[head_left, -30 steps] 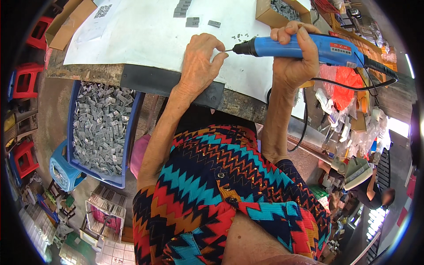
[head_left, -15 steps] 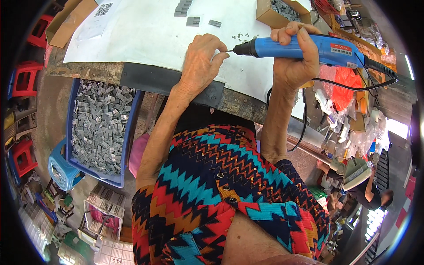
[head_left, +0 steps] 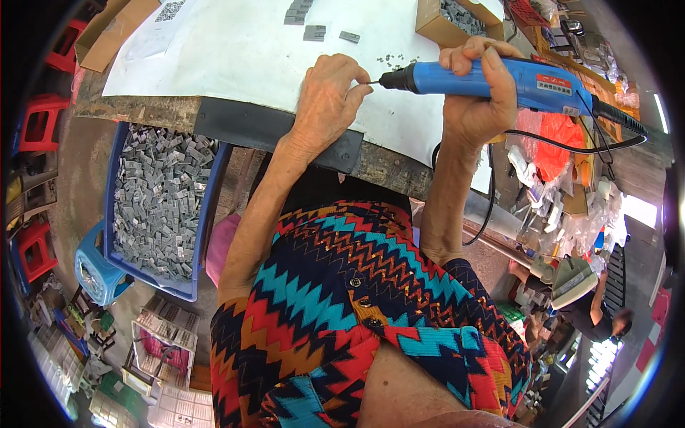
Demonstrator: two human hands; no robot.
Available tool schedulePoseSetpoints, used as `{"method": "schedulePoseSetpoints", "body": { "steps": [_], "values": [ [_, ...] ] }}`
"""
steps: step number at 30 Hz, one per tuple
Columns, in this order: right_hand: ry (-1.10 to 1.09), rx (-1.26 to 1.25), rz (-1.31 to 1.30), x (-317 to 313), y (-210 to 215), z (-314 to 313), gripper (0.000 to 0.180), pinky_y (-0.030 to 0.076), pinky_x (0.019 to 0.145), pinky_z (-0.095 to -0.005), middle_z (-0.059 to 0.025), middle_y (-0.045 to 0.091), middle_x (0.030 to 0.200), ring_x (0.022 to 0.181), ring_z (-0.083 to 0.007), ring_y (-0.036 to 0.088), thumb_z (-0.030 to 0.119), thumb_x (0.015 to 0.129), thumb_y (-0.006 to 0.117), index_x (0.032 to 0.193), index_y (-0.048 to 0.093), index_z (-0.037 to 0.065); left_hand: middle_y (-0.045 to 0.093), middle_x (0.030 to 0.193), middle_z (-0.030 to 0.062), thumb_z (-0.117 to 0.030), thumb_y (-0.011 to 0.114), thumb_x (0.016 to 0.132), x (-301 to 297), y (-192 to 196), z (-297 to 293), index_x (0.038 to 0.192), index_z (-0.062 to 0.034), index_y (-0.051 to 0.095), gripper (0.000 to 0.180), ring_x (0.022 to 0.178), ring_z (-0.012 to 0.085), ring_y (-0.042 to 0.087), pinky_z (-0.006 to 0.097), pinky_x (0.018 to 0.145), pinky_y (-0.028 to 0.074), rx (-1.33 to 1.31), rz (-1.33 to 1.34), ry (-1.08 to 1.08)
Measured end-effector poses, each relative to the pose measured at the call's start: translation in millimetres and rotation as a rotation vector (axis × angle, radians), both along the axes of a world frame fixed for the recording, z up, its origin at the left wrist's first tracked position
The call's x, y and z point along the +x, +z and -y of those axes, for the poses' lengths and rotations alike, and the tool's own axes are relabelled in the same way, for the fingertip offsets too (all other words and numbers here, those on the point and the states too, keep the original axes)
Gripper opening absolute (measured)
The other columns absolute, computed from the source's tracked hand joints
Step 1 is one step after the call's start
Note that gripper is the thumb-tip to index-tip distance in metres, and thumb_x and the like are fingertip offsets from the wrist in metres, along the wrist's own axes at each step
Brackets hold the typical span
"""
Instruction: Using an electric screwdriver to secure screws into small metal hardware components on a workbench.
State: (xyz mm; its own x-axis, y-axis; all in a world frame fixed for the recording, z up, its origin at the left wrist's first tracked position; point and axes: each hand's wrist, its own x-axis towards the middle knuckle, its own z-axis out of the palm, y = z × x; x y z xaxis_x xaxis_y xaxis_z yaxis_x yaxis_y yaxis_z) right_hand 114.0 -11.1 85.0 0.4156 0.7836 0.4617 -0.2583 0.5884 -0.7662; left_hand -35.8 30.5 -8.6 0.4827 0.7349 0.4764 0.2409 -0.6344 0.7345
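My right hand [head_left: 477,93] grips a blue electric screwdriver [head_left: 499,78] held level over the white-covered table [head_left: 214,50], its black cord trailing off to the right. The bit points left and meets the fingertips of my left hand [head_left: 327,100]. That hand is curled shut over the table's near edge, pinching something small that its fingers hide. A scatter of tiny dark screws [head_left: 394,60] lies on the white sheet just beyond the bit.
A blue crate [head_left: 158,207] full of small grey parts sits below the table on the left. A few grey parts [head_left: 314,32] lie on the far sheet, next to a cardboard box [head_left: 457,18] of more. Red stools stand far left, and bags and clutter on the right.
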Motion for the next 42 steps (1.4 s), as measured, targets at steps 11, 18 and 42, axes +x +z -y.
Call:
{"method": "schedulePoseSetpoints", "body": {
  "steps": [11, 18, 42],
  "values": [
    [0.000, 0.011, 0.029, 1.1, 4.6, -0.8, 0.015, 0.039, 0.066, -0.0395, -0.0127, 0.054, 0.077, 0.062, -0.0185, 0.047, 0.006, 0.079, 0.049, 0.094, 0.049, 0.004, 0.057, 0.094, 0.0111, -0.009, 0.064, 0.074, -16.0, 2.0, -4.4, 0.091, -0.0015, 0.060, 0.019, 0.093, 0.0247, 0.051, 0.034, 0.081, 0.042, 0.000, 0.040, 0.079],
    [-0.018, -0.002, 0.042, -2.9, 5.3, -2.3, 0.015, 0.040, 0.065, -0.0396, -0.0136, 0.054, 0.077, 0.062, -0.0186, 0.048, 0.004, 0.079, 0.048, 0.094, 0.049, 0.002, 0.057, 0.095, 0.0123, -0.008, 0.062, 0.074, -34.8, 3.2, -27.9, 0.091, 0.0005, 0.061, 0.019, 0.092, 0.0262, 0.051, 0.034, 0.081, 0.042, 0.008, -0.123, 0.221],
    [-0.034, -0.030, 0.181, -42.6, 8.2, -40.1, 0.018, 0.044, 0.051, -0.0264, -0.0088, 0.054, 0.065, 0.052, -0.0154, 0.053, 0.000, 0.074, 0.058, 0.090, 0.050, 0.000, 0.056, 0.073, 0.0106, -0.005, 0.064, 0.069, -19.4, -4.1, -25.1, 0.078, 0.0001, 0.059, 0.011, 0.075, 0.0254, 0.052, 0.035, 0.069, 0.042, -0.064, -0.192, 0.090]
  ]
}}
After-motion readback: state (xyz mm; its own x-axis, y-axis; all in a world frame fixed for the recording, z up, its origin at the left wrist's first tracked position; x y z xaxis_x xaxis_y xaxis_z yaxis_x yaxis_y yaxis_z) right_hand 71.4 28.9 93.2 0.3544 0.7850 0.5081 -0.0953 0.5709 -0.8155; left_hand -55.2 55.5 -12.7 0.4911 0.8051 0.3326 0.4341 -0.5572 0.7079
